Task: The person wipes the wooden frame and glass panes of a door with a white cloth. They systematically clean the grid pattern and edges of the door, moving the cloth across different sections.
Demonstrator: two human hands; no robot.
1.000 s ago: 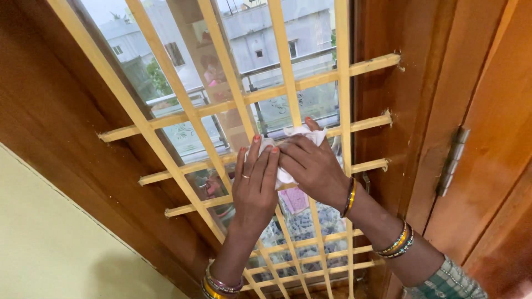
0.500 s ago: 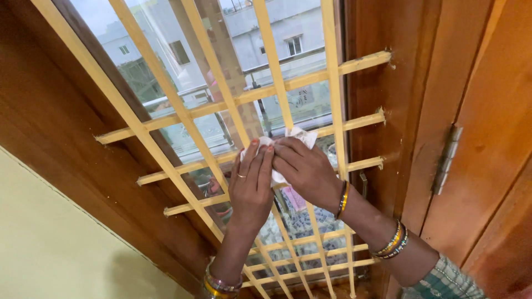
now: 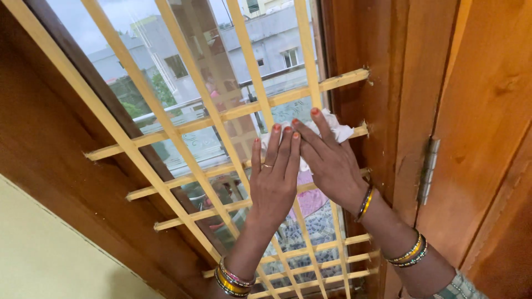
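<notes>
**Both hands flat on a cloth at the window grille**

- Right hand (image 3: 331,160): fingers extended and held close together, palm pressed flat over a white cloth (image 3: 332,128). Nothing pinched; the cloth is trapped under the palm and fingers against the window pane (image 3: 194,83), in a cell of the pale wooden grille (image 3: 244,111). Crumpled edges poke out past the fingertips toward 12 and 1 o'clock.
- Left hand (image 3: 274,177): just at 9 o'clock of the right, touching it along the fingers. Fingers straight and together, tips pointing to 12 o'clock, lying on the glass and on the cloth's near edge. A ring on one finger. No grip here either, only flat pressure.
- Bangles (image 3: 233,277) at the left wrist, toward 6 o'clock; more on the right forearm toward 5 o'clock.
- Cloth location: centre-right of view, between two horizontal grille bars, close to the dark wooden frame (image 3: 382,83) at 3 o'clock. A metal hinge (image 3: 428,169) sits farther out at 3 o'clock.

Handling judgement: the cloth looks thin, soft and very light, bunching readily; it would likely slip on glass unless pressed. Best taken by the loose crumpled folds at its upper edge, or held flat under the palm as here. The grille slats look slim and could be vulnerable to hard sideways force; the glass is rigid and smooth.
</notes>
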